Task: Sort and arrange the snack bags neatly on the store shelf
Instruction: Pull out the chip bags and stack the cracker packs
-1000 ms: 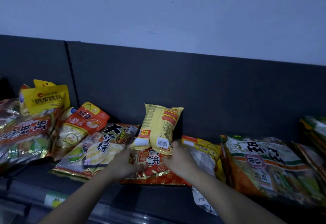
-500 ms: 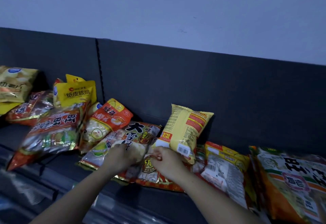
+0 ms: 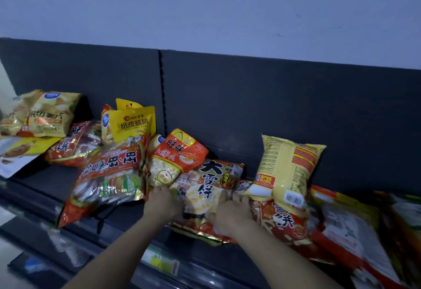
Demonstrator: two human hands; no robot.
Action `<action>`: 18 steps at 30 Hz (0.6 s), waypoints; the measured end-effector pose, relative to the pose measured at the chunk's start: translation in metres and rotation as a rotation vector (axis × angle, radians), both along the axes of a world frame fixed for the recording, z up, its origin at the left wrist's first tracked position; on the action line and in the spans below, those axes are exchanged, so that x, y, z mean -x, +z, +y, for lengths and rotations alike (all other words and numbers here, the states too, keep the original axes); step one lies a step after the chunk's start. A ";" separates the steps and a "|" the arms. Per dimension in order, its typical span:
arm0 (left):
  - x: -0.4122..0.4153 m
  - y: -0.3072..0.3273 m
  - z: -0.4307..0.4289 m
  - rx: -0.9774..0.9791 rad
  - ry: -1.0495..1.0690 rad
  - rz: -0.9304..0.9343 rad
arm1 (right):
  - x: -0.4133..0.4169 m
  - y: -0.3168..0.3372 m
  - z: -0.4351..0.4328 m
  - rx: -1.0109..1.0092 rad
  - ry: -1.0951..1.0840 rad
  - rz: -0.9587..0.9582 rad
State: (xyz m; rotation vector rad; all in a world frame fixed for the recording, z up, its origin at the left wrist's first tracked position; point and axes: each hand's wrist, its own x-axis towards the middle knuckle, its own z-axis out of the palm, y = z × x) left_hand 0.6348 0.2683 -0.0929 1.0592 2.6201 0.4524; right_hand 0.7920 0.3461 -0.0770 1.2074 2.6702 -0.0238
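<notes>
Head view: both hands are on the 大雪饼 rice-cracker bag (image 3: 206,189), which lies flat mid-shelf with its bottom edge near the shelf lip. Left hand (image 3: 163,202) grips its left edge, fingers curled onto the film. Right hand (image 3: 230,212) grips its right edge, fingers curled in, tips partly lost in the crinkle. My read is that the two-sided hold is for squaring or lifting it, since it sits skewed and overlaps its neighbours.

- Orange 旺仔 bun bag (image 3: 178,155) lies over its upper-left corner.
- Red cracker bag (image 3: 283,221) sits under its right side.
- Yellow snack bag (image 3: 284,170) stands right of it, back side out, propped against the back panel (image 3: 250,106).
- Red 旺旺 assortment bag (image 3: 109,175) is left of it, overhanging the shelf front, with the walnut pouch (image 3: 133,123) upright behind.
- Pale crisp bag (image 3: 41,115) is piled loosely far left.

Surface is a dark shelf deck (image 3: 41,181), with a price-label strip (image 3: 159,261) below the bag. Plain pale wall (image 3: 205,4) above the panel. Light is dim and the far right is blurred.
</notes>
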 end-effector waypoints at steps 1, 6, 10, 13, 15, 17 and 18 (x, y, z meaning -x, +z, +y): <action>0.004 -0.001 0.002 0.031 -0.012 0.019 | 0.005 -0.003 0.000 0.032 -0.053 0.026; 0.012 -0.009 0.010 0.118 -0.041 -0.015 | 0.023 -0.017 -0.009 0.054 -0.277 0.305; 0.019 -0.007 0.013 0.035 -0.007 -0.144 | 0.019 -0.011 -0.009 0.087 -0.366 0.500; 0.025 -0.003 0.012 -0.074 0.027 -0.201 | 0.014 -0.005 -0.008 0.145 -0.426 0.670; 0.027 0.000 0.012 -0.180 0.050 -0.277 | 0.012 0.000 -0.007 0.178 -0.442 0.803; 0.027 0.006 0.012 -0.240 0.050 -0.321 | 0.009 0.006 -0.006 0.208 -0.445 0.933; 0.028 0.010 0.012 -0.260 0.040 -0.319 | 0.006 0.009 -0.006 0.226 -0.441 0.989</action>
